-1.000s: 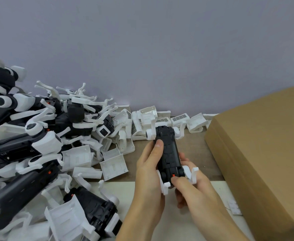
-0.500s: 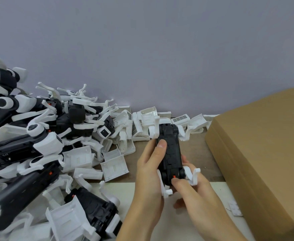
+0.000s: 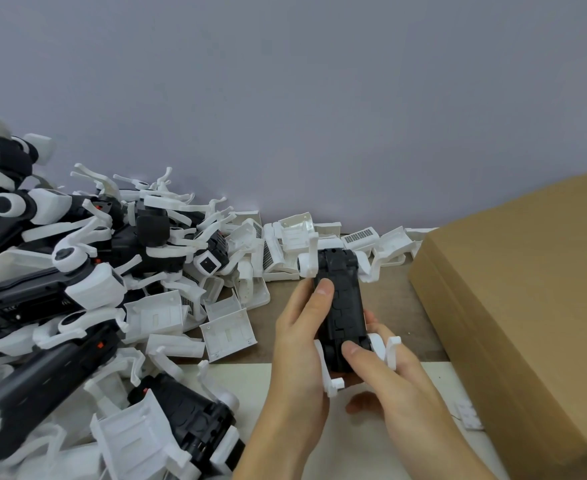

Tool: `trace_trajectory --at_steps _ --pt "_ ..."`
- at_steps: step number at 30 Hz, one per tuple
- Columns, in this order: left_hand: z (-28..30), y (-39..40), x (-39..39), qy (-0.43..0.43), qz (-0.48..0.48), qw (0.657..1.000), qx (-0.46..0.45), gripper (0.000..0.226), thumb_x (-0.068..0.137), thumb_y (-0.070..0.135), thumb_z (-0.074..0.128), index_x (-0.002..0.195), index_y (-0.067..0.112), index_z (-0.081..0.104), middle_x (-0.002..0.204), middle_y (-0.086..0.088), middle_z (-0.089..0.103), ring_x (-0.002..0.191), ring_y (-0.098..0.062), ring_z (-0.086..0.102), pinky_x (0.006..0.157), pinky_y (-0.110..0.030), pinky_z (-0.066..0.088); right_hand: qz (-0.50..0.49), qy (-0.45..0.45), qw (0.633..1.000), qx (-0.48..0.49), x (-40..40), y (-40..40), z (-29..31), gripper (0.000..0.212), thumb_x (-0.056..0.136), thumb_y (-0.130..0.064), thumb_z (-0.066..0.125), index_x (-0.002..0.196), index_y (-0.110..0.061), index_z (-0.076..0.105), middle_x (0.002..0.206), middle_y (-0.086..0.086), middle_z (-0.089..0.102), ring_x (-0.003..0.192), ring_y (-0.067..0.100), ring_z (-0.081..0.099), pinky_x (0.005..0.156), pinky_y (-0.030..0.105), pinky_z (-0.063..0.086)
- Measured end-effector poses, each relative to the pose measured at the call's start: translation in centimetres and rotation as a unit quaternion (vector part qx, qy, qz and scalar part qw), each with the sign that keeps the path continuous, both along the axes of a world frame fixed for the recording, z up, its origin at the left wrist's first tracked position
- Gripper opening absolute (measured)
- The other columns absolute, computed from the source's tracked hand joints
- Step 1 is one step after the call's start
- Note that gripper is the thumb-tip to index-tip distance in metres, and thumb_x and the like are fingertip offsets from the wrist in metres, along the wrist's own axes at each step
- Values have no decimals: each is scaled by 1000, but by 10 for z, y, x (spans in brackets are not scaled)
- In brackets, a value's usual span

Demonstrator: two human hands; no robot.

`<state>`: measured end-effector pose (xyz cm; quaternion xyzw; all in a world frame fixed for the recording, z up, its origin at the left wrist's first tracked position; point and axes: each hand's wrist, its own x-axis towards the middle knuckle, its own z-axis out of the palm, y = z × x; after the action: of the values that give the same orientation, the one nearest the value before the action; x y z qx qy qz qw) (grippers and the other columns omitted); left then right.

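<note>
Both hands gripped one black module (image 3: pixel 342 306) over the table's edge. Its long axis ran 6 to 12 o'clock. Left hand (image 3: pixel 299 344) clasped its 9 o'clock flank; right hand (image 3: pixel 389 382), nearer, pinched its 6 o'clock end.

matt black plastic body (image 3: pixel 343 306), white plastic clips (image 3: pixel 387 348), seemingly smooth cardboard box (image 3: pixel 527 299)

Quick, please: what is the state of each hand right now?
Left hand: grips the black device along its left side.
Right hand: holds the same device at its near end.
</note>
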<state>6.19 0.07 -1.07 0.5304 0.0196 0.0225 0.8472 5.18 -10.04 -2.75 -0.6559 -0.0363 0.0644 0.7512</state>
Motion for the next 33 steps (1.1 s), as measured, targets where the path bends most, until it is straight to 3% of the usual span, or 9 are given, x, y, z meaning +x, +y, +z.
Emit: trace_trajectory --at_steps 3,6,10,15,22,24,26,29,33 --pt "1 -1 0 6 2 1000 -7 27 76 47 63 91 27 73 82 -5 65 71 -24 60 52 -26 46 11 -1 1000 0 0 2 2 43 89 -34 65 82 -76 59 89 -13 76 77 9 71 61 26 51" --pt "1 -1 0 6 5 1000 -18 24 78 45 63 87 26 72 77 -5 64 61 -21 57 44 -20 42 20 -3 1000 4 1 1 0 46 86 -26 65 85 -72 61 80 -5 75 65 10 68 57 28 50" --pt "0 -1 0 12 3 1000 -15 24 77 45 63 88 24 70 79 -9 63 59 -23 54 41 -20 40 42 3 999 21 3 0 -3 41 67 -32 57 89 -65 66 74 2 73 60 13 65 54 27 48" --pt "1 -1 -1 16 2 1000 -9 24 78 45 62 89 25 70 82 -9 62 59 -21 55 40 -19 40 49 -1 999 -1 5 -3 -8 46 65 -27 55 107 -42 67 72 4 71 61 14 63 54 25 47" --pt "1 -1 0 9 7 1000 -1 30 77 48 63 95 25 71 84 -7 62 66 -24 55 42 -20 40 49 -2 997 -52 4 -4 -8 47 67 -35 53 113 -46 60 74 -2 72 62 9 64 55 20 48" --pt "0 -1 0 -5 10 1000 5 30 78 47 62 97 25 70 85 -8 62 66 -24 56 42 -20 40 36 -2 998 -59 3 -3 -6 40 74 -34 56 111 -48 59 71 -5 71 59 6 63 53 18 47" --pt "0 0 1 -14 11 1000 4 32 79 46 62 99 23 70 88 -10 62 67 -24 56 42 -19 41 22 0 998 -64 2 -3 -5 29 91 -25 59 107 -50 58 67 -7 70 55 1 61 51 14 46" --pt "-1 1 1 -18 11 1000 7 31 83 45 61 102 22 70 93 -12 63 75 -28 55 42 -19 41 22 3 996 -88 1 -5 -5 36 94 -15 53 110 -47 58 64 -9 68 53 -1 60 50 12 45" --pt "-4 0 3 -21 11 1000 14 30 82 45 60 100 23 70 89 -11 63 66 -23 55 39 -18 40 28 10 998 -59 2 -3 -4 27 90 -30 58 112 -45 60 71 -3 72 60 7 66 52 18 47"
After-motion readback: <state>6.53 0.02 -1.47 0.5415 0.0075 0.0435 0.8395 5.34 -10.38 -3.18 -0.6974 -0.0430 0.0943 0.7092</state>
